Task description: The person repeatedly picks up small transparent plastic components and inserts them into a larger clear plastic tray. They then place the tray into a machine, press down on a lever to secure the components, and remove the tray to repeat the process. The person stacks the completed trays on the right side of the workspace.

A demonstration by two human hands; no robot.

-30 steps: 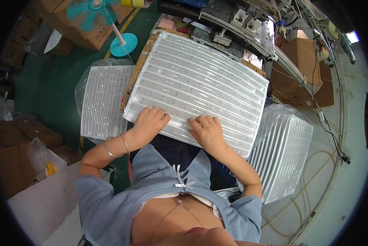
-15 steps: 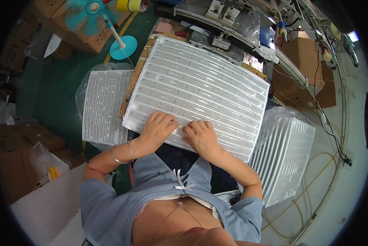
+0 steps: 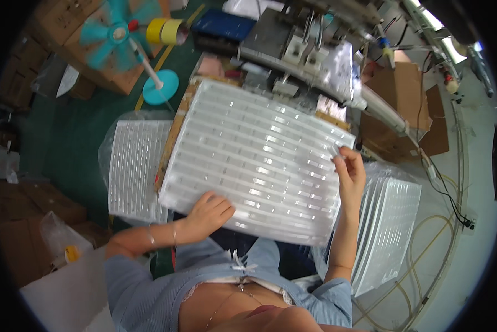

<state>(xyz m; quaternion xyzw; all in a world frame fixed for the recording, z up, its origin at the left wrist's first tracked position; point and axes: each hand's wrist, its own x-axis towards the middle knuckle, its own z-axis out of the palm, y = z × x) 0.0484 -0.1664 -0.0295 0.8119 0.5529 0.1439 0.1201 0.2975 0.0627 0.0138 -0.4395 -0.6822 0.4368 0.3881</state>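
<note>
A large white plastic tray with long parallel rows of small slots, some glinting, lies tilted in front of me. My left hand is on its near edge, left of the middle, with bent fingers close together. The thumb and anything under the fingers are hidden. At the tray's right edge, close to the far right corner, my right hand is closed in a pinch of thumb and forefinger. What sits between those fingertips is too small to make out.
More white trays lie at the left, and a leaning stack of trays stands at the right. Beyond the tray is a metal machine. A turquoise fan, brown cartons and a yellow hose are around.
My right hand has moved from the tray's near middle to its far right edge. My left hand stays by the near edge. The whole view has shifted a little.
</note>
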